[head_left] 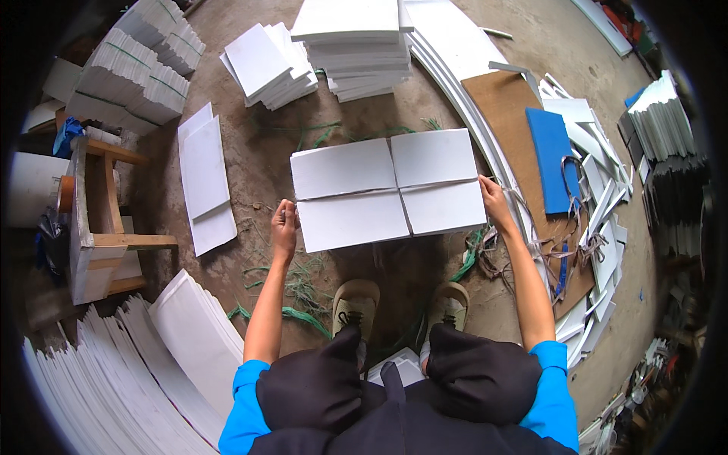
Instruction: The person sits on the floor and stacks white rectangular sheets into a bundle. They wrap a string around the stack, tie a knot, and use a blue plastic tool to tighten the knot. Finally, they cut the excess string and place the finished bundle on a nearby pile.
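Observation:
In front of my shoes is a bundle of white boards (345, 174), bound by a dark flat strap (397, 184) that crosses near its middle. At the bundle's left edge my left hand (285, 224) is closed, its fingers curled where the strap meets the edge. My right hand (494, 201) grips the opposite edge near the other end of the strap, its fingertips partly hidden. The boards' undersides do not show. Left of the bundle, a few loose white boards (203, 171) lie on the floor.
White board stacks (353, 53) stand beyond the bundle. A brown board (500, 98), a blue panel (550, 159) and tangled straps (584, 246) lie to the right beside white offcuts (603, 205). A wooden frame (114, 197) stands left. Green twine (307, 315) litters the floor.

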Demonstrator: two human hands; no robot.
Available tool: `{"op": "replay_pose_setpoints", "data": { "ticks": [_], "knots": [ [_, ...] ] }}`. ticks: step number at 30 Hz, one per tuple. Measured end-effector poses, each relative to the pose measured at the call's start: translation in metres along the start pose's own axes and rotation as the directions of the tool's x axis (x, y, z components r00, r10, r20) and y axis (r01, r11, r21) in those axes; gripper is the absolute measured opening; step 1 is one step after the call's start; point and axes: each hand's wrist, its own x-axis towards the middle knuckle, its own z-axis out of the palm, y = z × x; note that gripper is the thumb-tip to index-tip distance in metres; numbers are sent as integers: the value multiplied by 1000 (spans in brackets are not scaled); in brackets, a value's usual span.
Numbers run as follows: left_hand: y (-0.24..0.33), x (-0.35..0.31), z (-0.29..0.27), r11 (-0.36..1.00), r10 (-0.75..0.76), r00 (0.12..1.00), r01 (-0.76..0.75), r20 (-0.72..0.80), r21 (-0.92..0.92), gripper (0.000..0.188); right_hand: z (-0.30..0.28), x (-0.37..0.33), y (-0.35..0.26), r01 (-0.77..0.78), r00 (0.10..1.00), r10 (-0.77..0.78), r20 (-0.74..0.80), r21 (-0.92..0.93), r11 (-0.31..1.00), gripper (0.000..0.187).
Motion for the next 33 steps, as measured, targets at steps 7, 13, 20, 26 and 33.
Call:
{"op": "replay_pose_setpoints", "data": {
  "ticks": [7,13,20,26,33],
  "knots": [
    [-57,-25,19,985,-136,989,129,-52,-119,18,23,-21,46,-9,1000,12,-9,296,955,23],
    [-75,-33,27,971,-231,972,228,-37,-71,21,42,-25,56,-73,996,85,-16,356,931,27],
    [-81,-35,22,957,-290,957,290,-10,-20,29,45,-24,54,-176,984,176,35,392,903,34],
    [-77,-33,17,944,-330,944,329,14,27,38,46,-26,41,-295,955,281,97,421,858,40],
    [-40,-21,15,890,-385,919,395,-87,229,31,41,-30,4,-640,764,625,163,314,701,38]
  ]
}}
